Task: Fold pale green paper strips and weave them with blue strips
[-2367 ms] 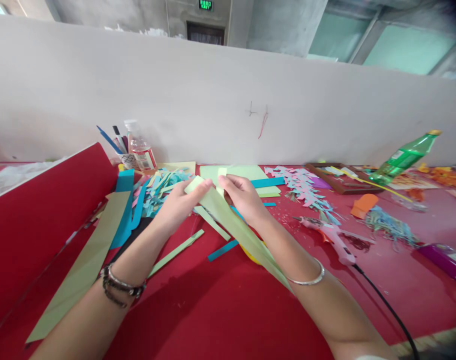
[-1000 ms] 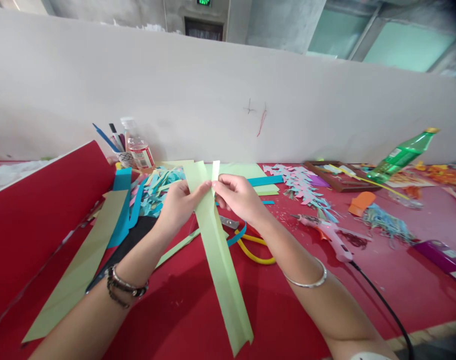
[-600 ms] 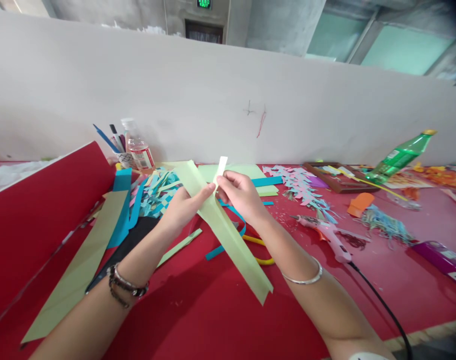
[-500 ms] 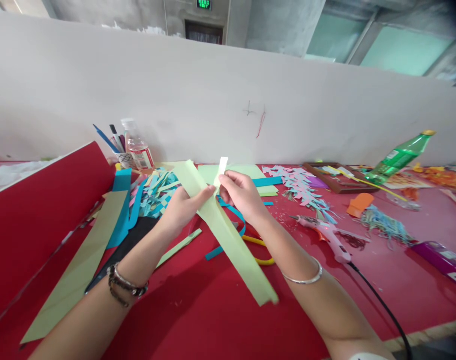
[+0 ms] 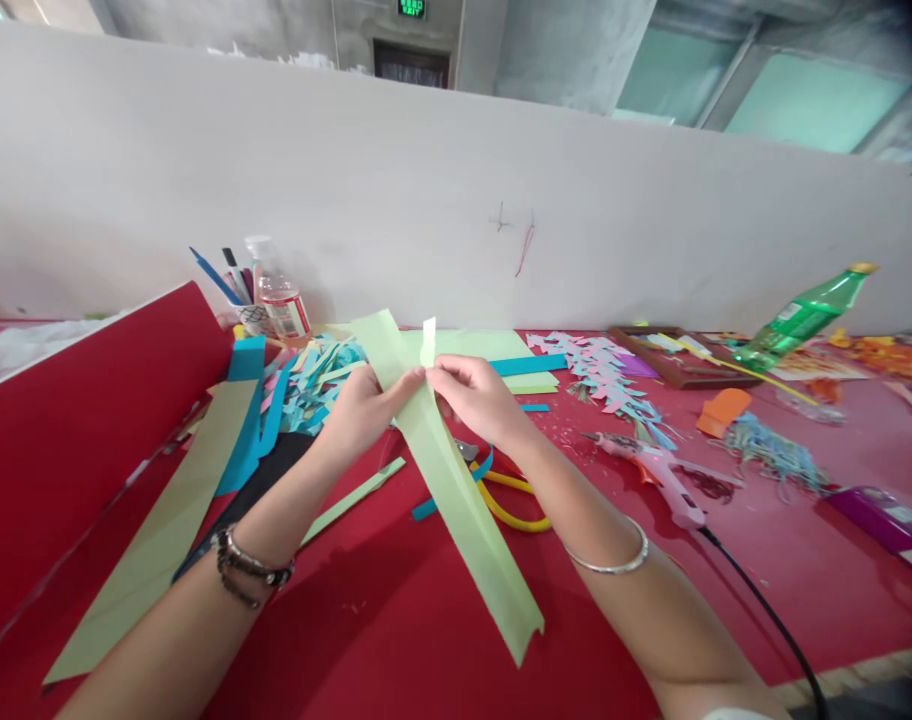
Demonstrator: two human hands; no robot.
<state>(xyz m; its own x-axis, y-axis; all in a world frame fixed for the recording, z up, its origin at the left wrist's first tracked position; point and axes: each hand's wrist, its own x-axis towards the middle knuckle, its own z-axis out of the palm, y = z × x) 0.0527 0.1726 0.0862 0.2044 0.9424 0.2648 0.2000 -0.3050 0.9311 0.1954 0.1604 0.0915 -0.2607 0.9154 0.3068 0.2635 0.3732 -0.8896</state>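
Note:
A long pale green paper strip (image 5: 467,525) is held up over the red table, running from upper left to lower right with its near end bent. My left hand (image 5: 366,408) is closed on it, thumb pressed on top. My right hand (image 5: 480,395) pinches a narrow pale green paper piece (image 5: 428,343) that sticks up where the two thumbs meet. Whether that piece is joined to the long strip is hidden by the fingers. Below my right hand lie yellow-handled scissors (image 5: 512,505), with a curled blue paper strip (image 5: 484,466) beside them.
A pink glue gun (image 5: 662,475) with a black cord lies to the right. Farther right are a green bottle (image 5: 805,315), a brown tray (image 5: 673,372) and a purple box (image 5: 880,520). Cut paper pieces (image 5: 325,380) and a red board (image 5: 96,450) are on the left.
My right hand has moved slightly left and down, closer to my left thumb. The narrow piece stands more upright, and the long strip's near end has swung down and left.

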